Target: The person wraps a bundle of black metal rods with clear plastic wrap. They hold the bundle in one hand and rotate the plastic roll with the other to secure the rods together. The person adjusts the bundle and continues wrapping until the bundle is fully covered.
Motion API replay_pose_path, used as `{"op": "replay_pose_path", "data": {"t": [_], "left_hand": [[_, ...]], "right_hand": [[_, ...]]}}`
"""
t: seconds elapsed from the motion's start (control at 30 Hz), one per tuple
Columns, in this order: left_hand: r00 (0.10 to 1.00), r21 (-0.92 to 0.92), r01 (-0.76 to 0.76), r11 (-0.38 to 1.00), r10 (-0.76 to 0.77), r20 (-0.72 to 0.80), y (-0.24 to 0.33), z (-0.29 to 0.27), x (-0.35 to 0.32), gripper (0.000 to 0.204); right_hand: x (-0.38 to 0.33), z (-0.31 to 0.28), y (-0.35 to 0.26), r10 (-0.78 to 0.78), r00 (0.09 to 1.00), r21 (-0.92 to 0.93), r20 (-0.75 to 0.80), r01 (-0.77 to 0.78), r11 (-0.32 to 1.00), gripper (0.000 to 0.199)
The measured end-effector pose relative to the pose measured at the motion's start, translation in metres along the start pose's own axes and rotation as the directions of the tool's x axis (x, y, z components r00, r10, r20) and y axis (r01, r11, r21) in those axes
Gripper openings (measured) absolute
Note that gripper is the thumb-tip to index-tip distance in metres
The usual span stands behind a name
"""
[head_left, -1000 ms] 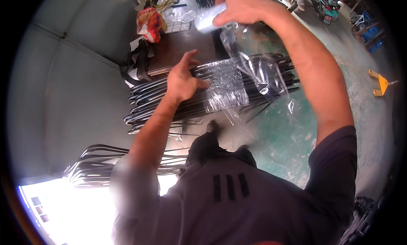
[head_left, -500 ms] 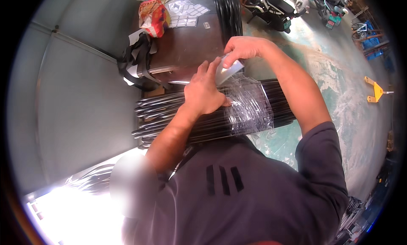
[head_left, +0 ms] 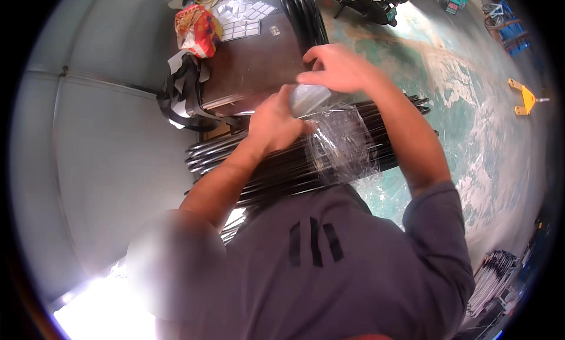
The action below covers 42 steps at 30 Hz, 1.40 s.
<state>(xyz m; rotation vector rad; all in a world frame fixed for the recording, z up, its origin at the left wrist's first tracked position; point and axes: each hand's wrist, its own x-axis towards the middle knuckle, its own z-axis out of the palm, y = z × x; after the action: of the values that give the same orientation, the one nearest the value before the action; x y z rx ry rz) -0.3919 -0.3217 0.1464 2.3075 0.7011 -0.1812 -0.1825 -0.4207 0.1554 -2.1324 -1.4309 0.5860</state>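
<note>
Across in front of my body lies a bundle of glossy black tubes (head_left: 273, 172), its middle wound with clear plastic film (head_left: 344, 143). At the bundle's far side is a translucent roll of stretch film (head_left: 310, 99). My left hand (head_left: 273, 122) is closed around the roll's left end, its thumb resting by the wrapped part. Just above the roll's right end, my right hand (head_left: 341, 69) has its thumb and bent fingers apart, with nothing seen between them. My left hand covers part of the roll.
Beyond the bundle stands a dark brown table (head_left: 250, 66) with a red and yellow bag (head_left: 197, 31), white label sheets (head_left: 241, 28) and more black tubes (head_left: 303, 16). Black straps (head_left: 182, 93) hang at its left corner. Grey panels (head_left: 118, 152) stand left; a yellow pallet jack (head_left: 524, 97) is right.
My right hand has let go of the roll and lifted a little, its fingers spreading. My left hand keeps its hold on the roll. The whole view has shifted slightly.
</note>
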Motion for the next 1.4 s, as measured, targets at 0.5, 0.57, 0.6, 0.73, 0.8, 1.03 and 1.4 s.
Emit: {"op": "replay_pose_path", "data": {"t": [0.5, 0.57, 0.6, 0.73, 0.8, 1.03, 1.4], "left_hand": [[0.944, -0.28, 0.083, 0.957, 0.015, 0.329, -0.011, 0.0, 0.029, 0.069], [0.95, -0.277, 0.076, 0.958, 0.015, 0.312, -0.006, -0.003, 0.025, 0.071], [0.951, -0.291, 0.082, 0.953, 0.013, 0.31, -0.005, -0.002, 0.024, 0.071], [0.961, -0.319, 0.082, 0.944, 0.01, 0.276, -0.008, -0.003, 0.016, 0.071], [0.957, -0.333, 0.065, 0.941, 0.035, 0.288, -0.01, -0.002, 0.02, 0.072], [0.967, -0.222, 0.058, 0.973, 0.0, 0.256, -0.014, 0.004, 0.015, 0.069], [0.961, -0.352, 0.005, 0.936, 0.092, 0.26, -0.018, 0.011, 0.02, 0.044]], "right_hand": [[-0.21, 0.206, 0.082, 0.462, 0.859, 0.795, -0.219, -0.117, 0.595, 0.032], [-0.15, 0.174, 0.073, 0.279, 0.947, 0.941, -0.158, 0.059, 0.334, 0.037], [-0.127, 0.159, 0.068, 0.175, 0.975, 0.976, -0.137, 0.103, 0.19, 0.04], [-0.082, 0.125, 0.059, -0.156, 0.982, 0.992, -0.106, 0.095, -0.077, 0.052], [-0.076, 0.13, 0.07, -0.2, 0.975, 0.991, -0.102, 0.081, -0.11, 0.058], [-0.104, 0.185, 0.123, -0.057, 0.996, 0.916, 0.073, -0.09, -0.391, 0.049], [-0.316, 0.28, 0.088, 0.656, 0.751, 0.994, -0.081, 0.01, 0.11, 0.046]]}}
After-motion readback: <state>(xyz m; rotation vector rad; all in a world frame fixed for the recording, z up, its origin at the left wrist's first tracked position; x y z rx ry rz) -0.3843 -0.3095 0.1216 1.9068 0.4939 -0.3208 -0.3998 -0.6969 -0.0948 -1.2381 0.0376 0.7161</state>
